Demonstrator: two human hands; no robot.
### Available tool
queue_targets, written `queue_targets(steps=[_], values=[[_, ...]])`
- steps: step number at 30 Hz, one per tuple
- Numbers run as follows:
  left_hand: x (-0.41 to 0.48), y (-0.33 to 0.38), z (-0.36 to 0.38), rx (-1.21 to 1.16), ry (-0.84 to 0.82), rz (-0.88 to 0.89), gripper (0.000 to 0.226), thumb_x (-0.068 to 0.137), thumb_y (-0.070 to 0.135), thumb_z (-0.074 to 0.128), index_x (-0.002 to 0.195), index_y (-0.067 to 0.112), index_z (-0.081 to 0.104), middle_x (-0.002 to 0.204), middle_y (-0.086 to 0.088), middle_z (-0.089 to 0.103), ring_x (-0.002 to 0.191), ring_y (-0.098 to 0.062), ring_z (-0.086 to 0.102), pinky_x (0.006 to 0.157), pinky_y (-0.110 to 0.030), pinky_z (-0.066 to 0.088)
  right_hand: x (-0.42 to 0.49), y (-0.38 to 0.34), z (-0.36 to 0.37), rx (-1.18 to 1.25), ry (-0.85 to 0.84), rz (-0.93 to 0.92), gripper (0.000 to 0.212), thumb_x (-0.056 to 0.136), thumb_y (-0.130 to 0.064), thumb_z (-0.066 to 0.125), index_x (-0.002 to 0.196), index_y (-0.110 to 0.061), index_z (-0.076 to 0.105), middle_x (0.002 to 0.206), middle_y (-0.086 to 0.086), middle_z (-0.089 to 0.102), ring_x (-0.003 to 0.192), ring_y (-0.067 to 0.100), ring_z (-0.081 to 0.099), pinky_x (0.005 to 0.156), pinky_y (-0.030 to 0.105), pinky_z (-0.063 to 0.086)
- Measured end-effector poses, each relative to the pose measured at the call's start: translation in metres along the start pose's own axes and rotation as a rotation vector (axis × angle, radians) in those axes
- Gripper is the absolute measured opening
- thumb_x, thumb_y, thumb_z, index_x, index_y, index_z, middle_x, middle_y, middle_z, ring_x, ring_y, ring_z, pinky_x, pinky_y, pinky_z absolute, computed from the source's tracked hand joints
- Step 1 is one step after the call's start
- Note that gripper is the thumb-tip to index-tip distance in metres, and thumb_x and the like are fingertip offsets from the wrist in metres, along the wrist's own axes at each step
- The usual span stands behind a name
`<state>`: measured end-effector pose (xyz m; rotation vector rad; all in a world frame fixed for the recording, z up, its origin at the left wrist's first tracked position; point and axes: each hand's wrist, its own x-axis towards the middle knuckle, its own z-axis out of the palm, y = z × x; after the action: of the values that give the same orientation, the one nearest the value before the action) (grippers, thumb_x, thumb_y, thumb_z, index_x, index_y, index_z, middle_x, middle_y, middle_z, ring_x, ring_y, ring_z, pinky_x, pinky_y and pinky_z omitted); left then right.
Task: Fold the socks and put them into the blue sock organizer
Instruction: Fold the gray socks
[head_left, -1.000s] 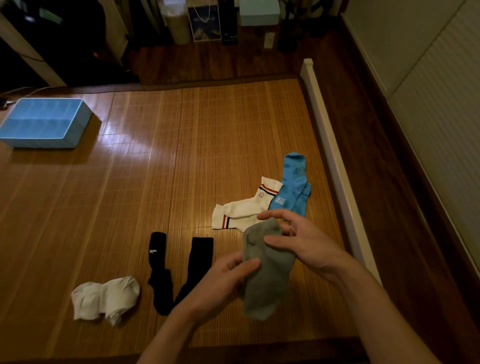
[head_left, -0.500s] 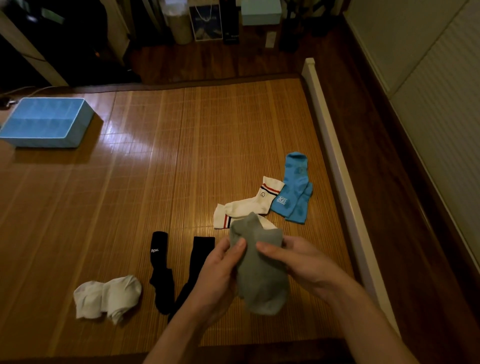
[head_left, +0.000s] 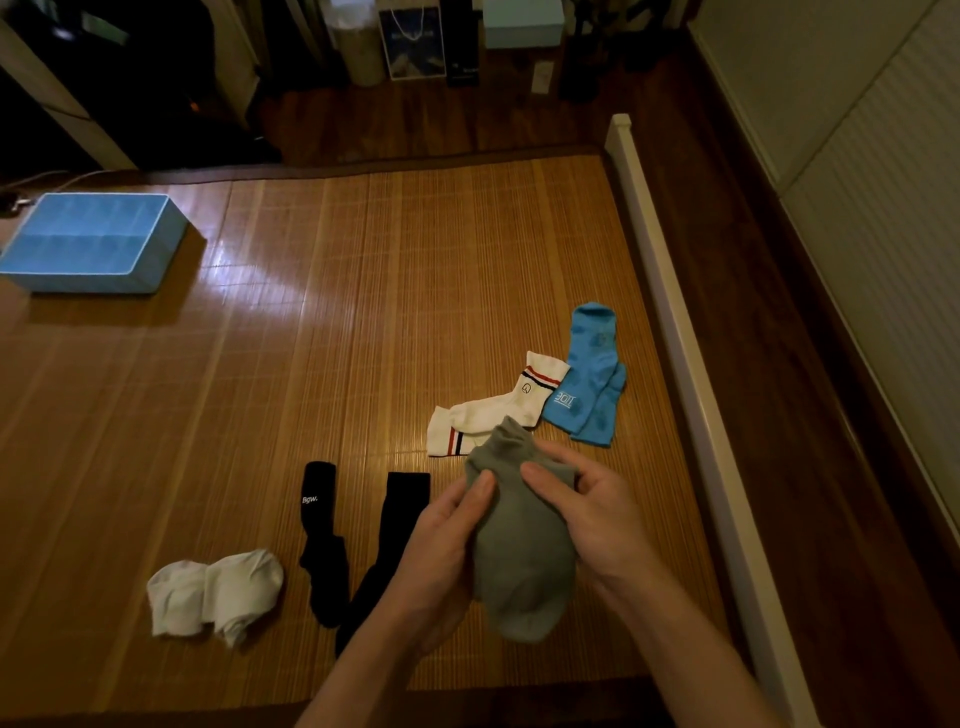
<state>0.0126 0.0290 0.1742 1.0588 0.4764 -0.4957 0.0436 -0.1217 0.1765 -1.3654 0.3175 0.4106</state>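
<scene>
Both hands hold a grey sock (head_left: 522, 551) above the bamboo mat, cuff pointing away from me. My left hand (head_left: 441, 545) grips its left edge with the thumb on top. My right hand (head_left: 587, 514) pinches the right side near the cuff. The blue sock organizer (head_left: 85, 241) sits far off at the mat's back left, its compartments showing nothing inside. On the mat lie white striped socks (head_left: 493, 410), bright blue socks (head_left: 589, 379), two black socks (head_left: 322, 540) and a white pair (head_left: 215, 595).
The bamboo mat (head_left: 363, 312) covers the surface. A white rail (head_left: 675, 332) runs along its right edge, with dark wood floor beyond. Bags and boxes (head_left: 413, 41) stand at the far wall.
The grey sock has been drawn in closer and straightened between my hands. My right hand moved from above the cuff to its right side; my left thumb now presses the sock's top.
</scene>
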Motion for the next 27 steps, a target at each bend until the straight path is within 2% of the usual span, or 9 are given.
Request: queue_targets(steps=[3, 6, 10, 13, 17, 21, 24, 27], values=[[0.001, 0.002, -0.001, 0.018, 0.043, -0.035, 0.034, 0.097, 0.038, 0.059, 0.122, 0.021, 0.074, 0.124, -0.012, 0.074, 0.115, -0.029, 0.071, 0.093, -0.044, 0.058, 0.000, -0.001, -0.004, -0.138, -0.016, -0.131, 0.035, 0.092, -0.011, 0.070, 0.111, -0.039, 0.074, 0.112, -0.019, 0.074, 0.107, 0.000, 0.068, 0.089, 0.023, 0.058], [0.002, 0.003, -0.002, 0.005, 0.073, -0.090, 0.035, 0.100, 0.036, 0.057, 0.121, 0.014, 0.075, 0.122, -0.014, 0.074, 0.114, -0.030, 0.072, 0.092, -0.043, 0.057, -0.002, 0.000, -0.006, -0.268, -0.033, -0.238, 0.036, 0.092, -0.010, 0.069, 0.115, -0.038, 0.072, 0.114, -0.026, 0.072, 0.111, -0.005, 0.065, 0.092, 0.017, 0.055], [0.001, 0.006, 0.000, -0.030, 0.085, -0.118, 0.034, 0.096, 0.037, 0.059, 0.113, 0.015, 0.079, 0.120, -0.015, 0.075, 0.111, -0.029, 0.073, 0.086, -0.039, 0.059, -0.007, 0.001, -0.003, -0.351, -0.010, -0.319, 0.036, 0.092, -0.007, 0.069, 0.115, -0.035, 0.073, 0.112, -0.029, 0.072, 0.111, -0.007, 0.064, 0.093, 0.016, 0.054], [0.001, 0.009, 0.002, 0.001, 0.090, -0.089, 0.041, 0.091, 0.044, 0.065, 0.120, 0.017, 0.075, 0.120, -0.012, 0.075, 0.112, -0.030, 0.072, 0.084, -0.039, 0.060, -0.007, 0.000, -0.002, -0.372, 0.023, -0.333, 0.034, 0.093, -0.010, 0.070, 0.113, -0.037, 0.071, 0.110, -0.028, 0.072, 0.109, -0.008, 0.064, 0.094, 0.018, 0.055], [0.003, 0.011, 0.000, 0.000, 0.103, -0.084, 0.036, 0.100, 0.036, 0.058, 0.124, 0.013, 0.072, 0.121, -0.014, 0.075, 0.112, -0.031, 0.072, 0.082, -0.038, 0.061, -0.006, -0.001, -0.001, -0.394, 0.043, -0.308, 0.031, 0.094, -0.017, 0.069, 0.116, -0.039, 0.067, 0.108, -0.030, 0.069, 0.108, -0.008, 0.063, 0.093, 0.025, 0.057], [0.005, 0.011, 0.000, 0.012, 0.154, -0.109, 0.031, 0.103, 0.030, 0.056, 0.110, 0.012, 0.079, 0.115, -0.015, 0.077, 0.104, -0.029, 0.075, 0.075, -0.035, 0.062, -0.007, 0.001, 0.004, -0.349, 0.102, -0.331, 0.031, 0.094, -0.017, 0.069, 0.113, -0.042, 0.068, 0.105, -0.035, 0.069, 0.107, -0.010, 0.063, 0.091, 0.020, 0.057], [0.006, 0.012, 0.001, 0.021, 0.198, -0.121, 0.030, 0.102, 0.030, 0.057, 0.102, 0.012, 0.082, 0.110, -0.016, 0.078, 0.097, -0.027, 0.077, 0.071, -0.034, 0.061, -0.008, 0.002, 0.006, -0.403, 0.065, -0.389, 0.037, 0.093, -0.014, 0.069, 0.109, -0.047, 0.068, 0.106, -0.040, 0.067, 0.108, -0.012, 0.062, 0.091, 0.014, 0.054], [0.007, 0.012, 0.000, 0.030, 0.199, -0.132, 0.031, 0.100, 0.031, 0.060, 0.101, 0.009, 0.082, 0.107, -0.016, 0.078, 0.093, -0.026, 0.077, 0.071, -0.035, 0.060, -0.007, 0.003, 0.001, -0.501, 0.006, -0.478, 0.036, 0.091, -0.008, 0.071, 0.113, -0.035, 0.072, 0.111, -0.032, 0.068, 0.111, -0.010, 0.062, 0.095, 0.015, 0.052]])
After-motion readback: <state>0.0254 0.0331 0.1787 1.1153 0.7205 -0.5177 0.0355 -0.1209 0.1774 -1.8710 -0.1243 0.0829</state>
